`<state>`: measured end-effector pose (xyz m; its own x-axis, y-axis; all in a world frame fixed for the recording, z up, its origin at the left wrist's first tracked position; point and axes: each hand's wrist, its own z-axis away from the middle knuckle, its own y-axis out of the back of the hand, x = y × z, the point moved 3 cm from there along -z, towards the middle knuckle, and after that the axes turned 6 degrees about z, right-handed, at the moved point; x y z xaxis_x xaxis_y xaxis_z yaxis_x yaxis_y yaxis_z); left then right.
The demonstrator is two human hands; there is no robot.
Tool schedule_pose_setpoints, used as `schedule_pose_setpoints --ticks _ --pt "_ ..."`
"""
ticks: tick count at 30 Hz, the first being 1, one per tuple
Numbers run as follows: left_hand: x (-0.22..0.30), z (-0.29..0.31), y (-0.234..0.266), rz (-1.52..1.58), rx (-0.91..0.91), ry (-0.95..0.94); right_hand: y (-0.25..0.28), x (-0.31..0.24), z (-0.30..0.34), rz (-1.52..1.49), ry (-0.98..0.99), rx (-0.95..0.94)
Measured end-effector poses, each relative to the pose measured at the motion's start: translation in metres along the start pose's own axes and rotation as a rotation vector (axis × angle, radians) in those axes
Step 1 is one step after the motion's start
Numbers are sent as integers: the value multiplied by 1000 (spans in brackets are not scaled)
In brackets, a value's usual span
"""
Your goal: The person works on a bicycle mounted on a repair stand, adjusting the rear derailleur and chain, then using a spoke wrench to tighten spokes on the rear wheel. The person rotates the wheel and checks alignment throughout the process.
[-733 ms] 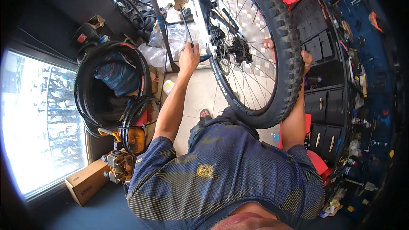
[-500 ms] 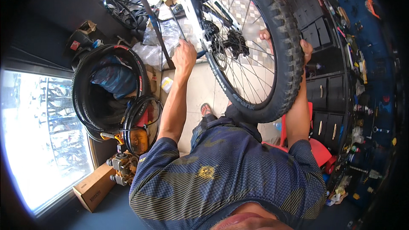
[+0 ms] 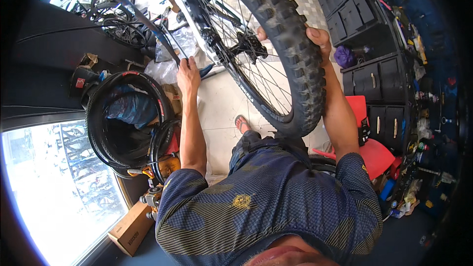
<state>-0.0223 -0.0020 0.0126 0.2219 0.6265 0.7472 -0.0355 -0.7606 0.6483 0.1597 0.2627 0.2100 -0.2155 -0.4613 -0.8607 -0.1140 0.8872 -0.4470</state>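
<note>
A bicycle wheel [image 3: 306, 76] with a knobby black tyre tilts in front of me, its spokes, hub and disc rotor showing. My right hand [image 3: 319, 38] grips it at the right; the thumb side lies at the tread, and fingertips show beyond the rim among the spokes. White bicycle frame tubing [image 3: 189, 19] stands at the wheel's left. My left hand [image 3: 188, 75] is closed at the lower end of a thin rod-like piece [image 3: 173, 40], near a dark blue stand leg [image 3: 148, 22]. What the rod belongs to is hidden.
Loose tyres [image 3: 93, 130] and a cardboard box [image 3: 132, 229] lie at left beside a bright window [image 3: 44, 177]. A red chair [image 3: 372, 160] and black drawers [image 3: 377, 81] stand at right. Plastic wrapping [image 3: 162, 71] lies on the tiled floor [image 3: 217, 106].
The wheel and frame have shifted left in view, and the tread now faces me more. My right hand still grips the wheel. My left hand stays closed and appears farther left.
</note>
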Motion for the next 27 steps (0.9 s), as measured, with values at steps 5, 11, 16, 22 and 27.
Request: schedule_pose_setpoints --ticks 5,11,16,22,27 --pt "-8 13 38 -52 274 143 18 10 -7 -51 -17 45" --pt "-66 77 24 -206 59 132 18 -26 13 366 124 133" --pt "-171 227 -47 -564 -676 271 103 -14 115 462 -16 293" --pt "-93 325 -157 -916 -1231 41 190 40 295 1011 -492 521" --pt "5 354 -243 -742 -1223 122 194 59 390 1391 -677 338"
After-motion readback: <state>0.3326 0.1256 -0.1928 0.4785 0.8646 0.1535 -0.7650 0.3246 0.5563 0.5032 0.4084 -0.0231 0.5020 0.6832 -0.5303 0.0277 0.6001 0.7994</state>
